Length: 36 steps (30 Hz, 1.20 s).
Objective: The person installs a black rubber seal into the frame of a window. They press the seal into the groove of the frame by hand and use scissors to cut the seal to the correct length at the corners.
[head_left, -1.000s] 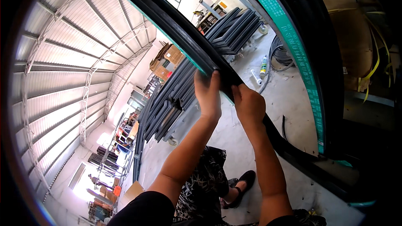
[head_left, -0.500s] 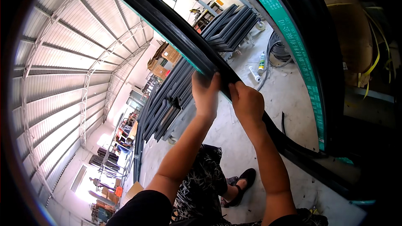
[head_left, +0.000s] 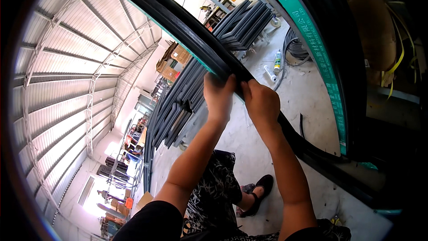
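Note:
A black window or door frame (head_left: 187,33) with green protective film along its edges slants across the view, from upper left to lower right. My left hand (head_left: 218,96), somewhat blurred, is closed on its near bar, with the thumb pressed on the black face. Right beside it, my right hand (head_left: 262,103) grips the same bar, thumb and fingers pressed in at the edge. The thumbs are close together. The hands cover part of the bar, and I cannot make out whether a thin strip lies beneath the thumbs.
Beyond the bar lie a stack of dark profiles (head_left: 247,24), a coil of grey hose (head_left: 296,47), a sealant tube (head_left: 277,61) and a short black strip (head_left: 302,126) on the floor. Long dark profiles (head_left: 178,107) lie to the left. Yellow straps (head_left: 394,64) hang at right.
Both hands stay on the bar, and my right hand has moved slightly up and left toward my left one. The view has shifted a little.

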Motion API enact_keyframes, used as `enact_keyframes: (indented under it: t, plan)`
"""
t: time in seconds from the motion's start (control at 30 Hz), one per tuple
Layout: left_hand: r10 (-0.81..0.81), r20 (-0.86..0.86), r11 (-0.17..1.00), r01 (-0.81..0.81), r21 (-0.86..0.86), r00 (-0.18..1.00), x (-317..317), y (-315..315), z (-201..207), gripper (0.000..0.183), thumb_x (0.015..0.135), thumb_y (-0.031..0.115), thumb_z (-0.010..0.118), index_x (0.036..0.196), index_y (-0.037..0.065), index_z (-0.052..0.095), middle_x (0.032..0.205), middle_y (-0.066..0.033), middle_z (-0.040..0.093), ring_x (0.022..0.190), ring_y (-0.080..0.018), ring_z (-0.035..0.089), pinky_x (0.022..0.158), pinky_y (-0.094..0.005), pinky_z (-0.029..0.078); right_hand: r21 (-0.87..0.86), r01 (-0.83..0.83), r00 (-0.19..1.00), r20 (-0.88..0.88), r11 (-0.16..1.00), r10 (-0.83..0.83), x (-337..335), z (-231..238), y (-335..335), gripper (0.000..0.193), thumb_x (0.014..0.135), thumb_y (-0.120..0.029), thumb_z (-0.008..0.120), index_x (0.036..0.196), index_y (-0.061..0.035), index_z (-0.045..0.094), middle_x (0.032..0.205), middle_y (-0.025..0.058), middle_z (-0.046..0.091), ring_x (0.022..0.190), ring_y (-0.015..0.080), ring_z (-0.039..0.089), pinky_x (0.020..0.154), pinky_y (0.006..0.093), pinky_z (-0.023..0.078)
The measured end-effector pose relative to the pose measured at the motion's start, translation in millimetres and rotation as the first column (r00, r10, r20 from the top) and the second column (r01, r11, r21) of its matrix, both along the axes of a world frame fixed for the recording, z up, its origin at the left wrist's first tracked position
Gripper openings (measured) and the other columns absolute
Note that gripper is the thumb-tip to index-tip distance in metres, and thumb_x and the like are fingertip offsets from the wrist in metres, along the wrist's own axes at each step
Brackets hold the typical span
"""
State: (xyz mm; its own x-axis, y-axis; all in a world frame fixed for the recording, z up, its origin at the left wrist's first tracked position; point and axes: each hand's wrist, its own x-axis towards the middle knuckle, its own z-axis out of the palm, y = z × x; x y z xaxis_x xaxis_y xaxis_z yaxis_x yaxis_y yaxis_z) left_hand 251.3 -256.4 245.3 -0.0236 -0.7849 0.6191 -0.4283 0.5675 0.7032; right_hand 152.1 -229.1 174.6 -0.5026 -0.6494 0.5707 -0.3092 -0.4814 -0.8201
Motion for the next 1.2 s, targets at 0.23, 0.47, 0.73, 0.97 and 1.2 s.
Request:
enact_keyframes:
  t: [0.23, 0.47, 0.73, 0.97, 1.2]
  plan:
    - [0.019, 0.073, 1.0, -0.019, 0.006, 0.997, -2, 2, -6, 0.035, 0.088, 0.005, 0.071, 0.117, -0.003, 0.052, 0.104, -0.01, 0.065, 0.097, -0.0178, 0.064, 0.085, -0.0311, 0.053, 0.024, 0.024, 1.0, -0.021, 0.999, -0.023, 0, 2, 1, 0.033, 0.099, -0.027, 0.055, 0.075, -0.006, 0.059, 0.065, 0.0161, 0.063, 0.06, 0.037, 0.063, 0.055, 0.0445, 0.048]
    - [0.077, 0.117, 0.996, -0.072, -0.047, 0.99, -1, -2, -8, 0.035, 0.087, 0.004, 0.072, 0.116, -0.002, 0.052, 0.101, -0.0084, 0.066, 0.092, -0.0167, 0.065, 0.082, -0.0297, 0.053, 0.028, -0.058, 0.998, -0.019, 0.998, 0.058, 0, -6, 4, 0.027, 0.099, -0.027, 0.056, 0.085, -0.0042, 0.058, 0.069, 0.0178, 0.064, 0.065, 0.0397, 0.064, 0.057, 0.0469, 0.049]
    - [0.032, 0.084, 0.999, -0.028, -0.047, 0.996, 3, -2, -11, 0.042, 0.081, 0.013, 0.074, 0.115, -0.002, 0.054, 0.098, -0.0104, 0.066, 0.09, -0.0165, 0.063, 0.083, -0.0308, 0.051, 0.056, -0.203, 0.979, -0.024, 0.978, 0.204, -2, -78, 33, 0.026, 0.099, -0.027, 0.058, 0.087, -0.0037, 0.056, 0.07, 0.0206, 0.063, 0.065, 0.0423, 0.063, 0.056, 0.0475, 0.048]
    - [0.013, 0.069, 1.0, -0.014, 0.007, 0.998, -1, 7, -18, 0.046, 0.085, 0.01, 0.074, 0.124, -0.001, 0.05, 0.104, -0.0086, 0.065, 0.094, -0.015, 0.063, 0.084, -0.0291, 0.051, 0.102, -0.043, 0.989, -0.134, 0.994, 0.057, 5, -78, 13, 0.039, 0.102, -0.034, 0.052, 0.075, -0.0061, 0.055, 0.06, 0.0169, 0.059, 0.058, 0.0379, 0.061, 0.052, 0.0449, 0.049]
    - [0.042, 0.184, 0.998, -0.049, 0.032, 0.982, 3, 5, -23, 0.047, 0.083, 0.014, 0.075, 0.121, 0.0, 0.052, 0.102, -0.0102, 0.067, 0.093, -0.0163, 0.063, 0.084, -0.0305, 0.051, 0.079, 0.0, 0.988, -0.157, 0.997, 0.013, 1, -77, 10, 0.041, 0.102, -0.034, 0.051, 0.072, -0.0066, 0.056, 0.059, 0.0169, 0.059, 0.054, 0.0366, 0.061, 0.051, 0.044, 0.05]
